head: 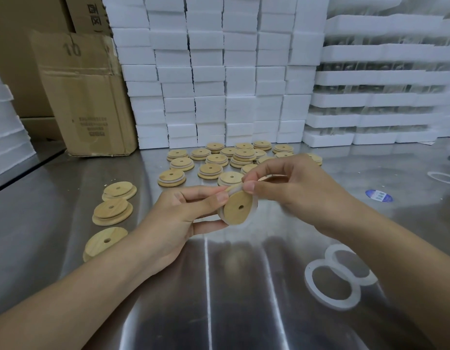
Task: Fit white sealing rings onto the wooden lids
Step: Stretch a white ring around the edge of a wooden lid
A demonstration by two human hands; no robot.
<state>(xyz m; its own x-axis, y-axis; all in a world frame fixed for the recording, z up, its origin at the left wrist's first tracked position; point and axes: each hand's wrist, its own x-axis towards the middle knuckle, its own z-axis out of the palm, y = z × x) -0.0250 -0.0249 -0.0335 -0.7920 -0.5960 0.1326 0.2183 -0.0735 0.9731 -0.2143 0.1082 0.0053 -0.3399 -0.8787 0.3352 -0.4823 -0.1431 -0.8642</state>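
The left hand (191,210) grips a wooden lid (235,214) on edge between thumb and fingers, stepped face toward the camera, above the middle of the steel table (244,311). The right hand (294,183) pinches the white sealing ring (255,201) at the top rim of the lid, thumb and forefinger closed on it. The ring appears to lie around most of the lid's step, but motion blur hides how fully it is seated. Judged risks: if the pinch releases before the top arc drops into place, the stretched ring may spring off the step. Uneven pull may twist the ring or leave it riding on the wider flange. A loosened left grip may let the lid rotate or fall to the table. Three bare lids (112,210) lie at the near left. Fitted lids (216,159) are grouped at the far centre, in front of the foam blocks (219,72). Two spare rings (332,303) overlap at the near right, so a careless pick may lift both together.
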